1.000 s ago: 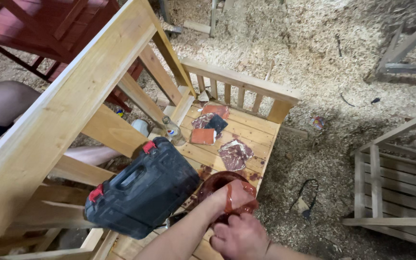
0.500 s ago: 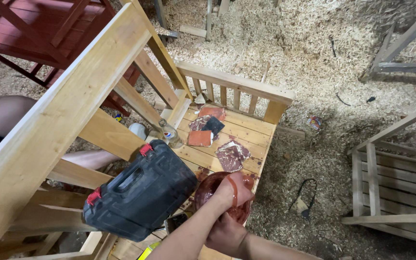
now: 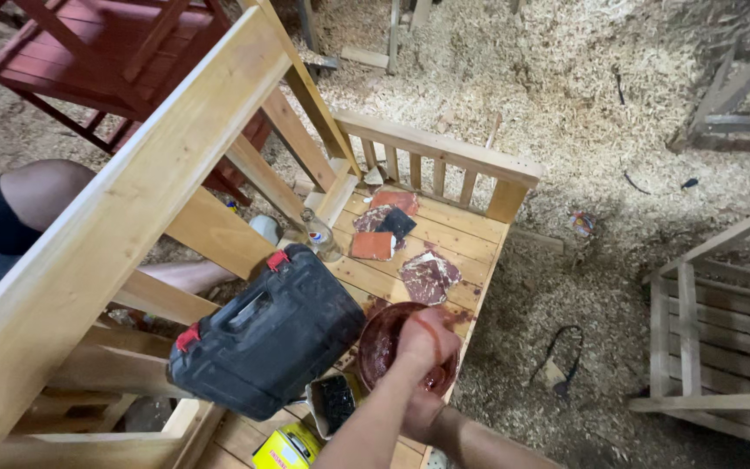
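A round bowl with dark red stain stands on the plank deck of an unpainted wooden frame. My left hand is down in the bowl, fingers curled around what looks like a red-stained rag; red streaks run over its back. My right hand comes in from the lower right and grips the bowl's near rim, largely hidden behind my left forearm. A black tool case with red latches lies just left of the bowl.
Stained square pieces and a plastic bottle lie farther along the deck. A yellow can and a small box of dark bits sit near me. Another person's leg shows at left; wood shavings cover the floor.
My left hand has moved forward from the near edge of the bowl into it, and the right hand has closed on the rim. The camera has shifted slightly.
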Tool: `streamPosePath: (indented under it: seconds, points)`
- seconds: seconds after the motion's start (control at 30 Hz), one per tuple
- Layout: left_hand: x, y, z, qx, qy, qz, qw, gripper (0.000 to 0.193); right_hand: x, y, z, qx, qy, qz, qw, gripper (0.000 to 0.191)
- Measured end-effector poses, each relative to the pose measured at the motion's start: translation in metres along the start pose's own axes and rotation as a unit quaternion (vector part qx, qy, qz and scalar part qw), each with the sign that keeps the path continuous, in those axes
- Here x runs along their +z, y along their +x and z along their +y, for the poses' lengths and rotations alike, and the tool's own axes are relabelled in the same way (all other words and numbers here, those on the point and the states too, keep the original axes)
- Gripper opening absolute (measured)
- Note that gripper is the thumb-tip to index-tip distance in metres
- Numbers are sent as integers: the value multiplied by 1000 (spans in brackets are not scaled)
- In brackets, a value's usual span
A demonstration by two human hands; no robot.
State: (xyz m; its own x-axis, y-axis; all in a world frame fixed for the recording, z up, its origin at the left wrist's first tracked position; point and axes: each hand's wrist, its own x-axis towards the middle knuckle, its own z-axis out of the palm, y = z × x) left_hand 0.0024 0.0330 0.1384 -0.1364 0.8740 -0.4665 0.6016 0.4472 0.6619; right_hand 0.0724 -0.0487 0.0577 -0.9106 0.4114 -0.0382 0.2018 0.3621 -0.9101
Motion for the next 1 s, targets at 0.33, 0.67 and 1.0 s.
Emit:
streamPosePath:
  seconds: [0.33, 0.67, 1.0]
  points:
    - [-78, -12, -21, -51, -489, 66, 868, 16, -165, -24, -134, -268, -438, 9, 858, 18]
    - [-86, -22, -52, -154, -517, 276, 796, 21, -240, -109, -145, -156, -395, 212, 880, 20]
    - [-82, -61, 33, -63, -598, 361, 713, 24, -336, -230, -145, 183, -347, 390, 833, 21]
